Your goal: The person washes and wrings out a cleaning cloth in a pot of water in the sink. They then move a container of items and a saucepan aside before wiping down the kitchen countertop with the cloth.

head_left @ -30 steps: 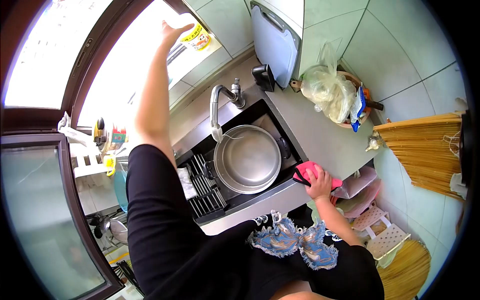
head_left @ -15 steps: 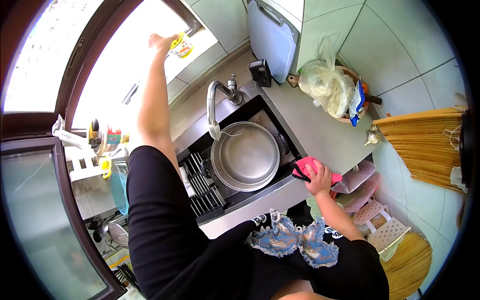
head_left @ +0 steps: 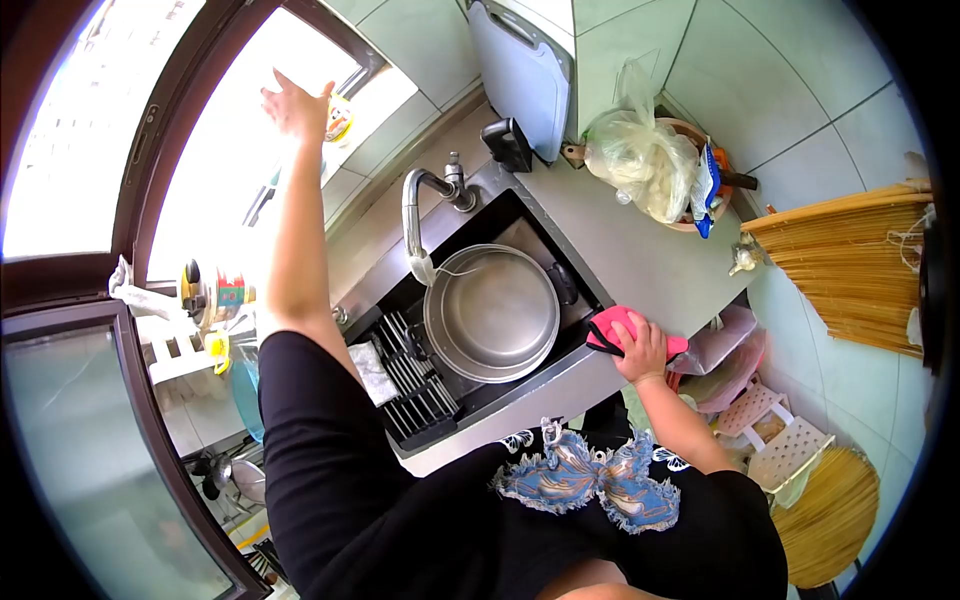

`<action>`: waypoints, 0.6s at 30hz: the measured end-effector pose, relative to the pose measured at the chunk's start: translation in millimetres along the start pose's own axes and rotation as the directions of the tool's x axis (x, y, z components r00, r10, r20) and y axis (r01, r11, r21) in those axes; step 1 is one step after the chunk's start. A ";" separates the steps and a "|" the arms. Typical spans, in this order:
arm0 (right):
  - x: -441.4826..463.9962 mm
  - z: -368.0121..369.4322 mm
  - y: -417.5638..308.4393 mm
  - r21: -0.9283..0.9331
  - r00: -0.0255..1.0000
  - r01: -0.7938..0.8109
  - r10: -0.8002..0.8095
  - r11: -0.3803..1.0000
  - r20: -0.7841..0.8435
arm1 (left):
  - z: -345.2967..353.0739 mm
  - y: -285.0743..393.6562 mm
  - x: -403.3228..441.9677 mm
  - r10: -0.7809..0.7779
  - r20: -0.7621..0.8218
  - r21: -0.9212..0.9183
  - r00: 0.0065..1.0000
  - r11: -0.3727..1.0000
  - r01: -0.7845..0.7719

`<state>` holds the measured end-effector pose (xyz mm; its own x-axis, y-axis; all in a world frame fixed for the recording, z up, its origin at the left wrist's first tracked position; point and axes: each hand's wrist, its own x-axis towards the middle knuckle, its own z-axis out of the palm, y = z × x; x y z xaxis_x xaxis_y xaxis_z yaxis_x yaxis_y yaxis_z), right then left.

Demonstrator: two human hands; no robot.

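By the bright window, my left hand (head_left: 297, 108) is raised with its fingers spread and nothing visible in it. A small container with a yellow and orange label (head_left: 339, 119) stands on the sill right beside that hand, partly hidden behind it. At the front edge of the counter, my right hand (head_left: 642, 350) grips a pink cloth with black trim (head_left: 612, 329). A round metal pot (head_left: 495, 312) with dark side handles rests in the black sink (head_left: 520, 215), under the curved faucet (head_left: 412, 215).
A slatted rack (head_left: 420, 395) with a pale cloth (head_left: 371, 372) on it lies at the sink's left. Behind stand a blue-grey cutting board (head_left: 525, 75) and a black holder (head_left: 507, 146). A basket with plastic bags (head_left: 645, 165) sits on the right counter. Jars (head_left: 222, 290) line the left sill.
My left hand has moved left, off the labelled container, and its fingers have spread. My right hand stays on the pink cloth. The view has shifted slightly.
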<state>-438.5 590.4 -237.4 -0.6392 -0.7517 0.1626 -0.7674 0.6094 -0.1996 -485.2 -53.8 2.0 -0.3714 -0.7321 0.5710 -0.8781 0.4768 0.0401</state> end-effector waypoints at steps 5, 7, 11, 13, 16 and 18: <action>-0.5 2.7 1.0 0.015 0.999 0.017 -0.017 1.000 -0.028 | -22.7 71.5 -69.7 0.710 0.289 -0.720 0.642 0.603 -0.343; -0.8 2.7 1.0 0.016 1.000 0.012 -0.012 1.000 -0.022 | 0.4 101.0 -104.5 0.806 0.413 -0.680 0.423 0.582 -0.446; 0.2 0.1 -0.5 0.021 1.000 0.001 -0.001 1.000 0.005 | 31.8 136.3 -137.0 0.778 0.506 -0.706 0.374 0.622 -0.340; 0.7 -0.4 -1.6 0.017 1.000 0.003 -0.003 1.000 0.006 | 38.4 142.2 -139.7 0.761 0.498 -0.685 0.416 0.639 -0.350; -1.8 3.8 1.5 0.003 1.000 0.009 -0.009 1.000 0.001 | 22.5 136.0 -132.4 0.717 0.484 -0.685 0.502 0.667 -0.293; -0.9 5.4 1.6 -0.003 1.000 0.011 -0.011 1.000 -0.010 | 2.0 123.5 -119.9 0.669 0.389 -0.733 0.633 0.641 -0.228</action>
<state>-438.8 590.7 -243.1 -0.6315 -0.7555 0.1745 -0.7742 0.6022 -0.1947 -549.8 91.9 -63.1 -0.9402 -0.3334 0.0698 -0.2573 0.8293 0.4961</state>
